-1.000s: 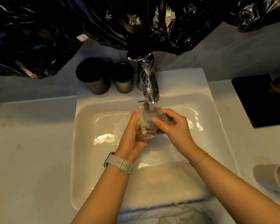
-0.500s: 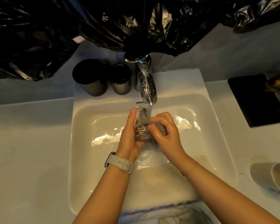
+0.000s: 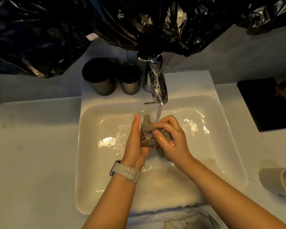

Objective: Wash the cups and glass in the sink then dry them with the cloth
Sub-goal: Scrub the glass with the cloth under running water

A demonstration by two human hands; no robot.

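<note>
Glass: clear tumbler, held over the basin of the white sink, just left of the stream from the chrome tap. Left hand cups it from the left, thumb straight up along its side; the other fingers are hidden behind the glass, so how they lie cannot be told. Right hand, wet, has its fingers curled round a grey scrubbing pad, which is pressed to the glass and partly stuffed into its mouth.

Metal cups: larger dark cup and smaller dark cup, upright on the sink's back ledge, left of the tap, close together. Whether washed yet cannot be told.

Pale cup: on its side on the counter, at the right edge, well apart from the sink. Condition likewise unclear.

Cloth: white towel draped over the sink's near rim, not in use.

Also present: black plastic sheeting hanging above; black tray at right; watch on the left wrist.

Progress, as judged: early washing stage. Glass mid-scrub, rinse to follow; possibly three cups left; all drying undone.
</note>
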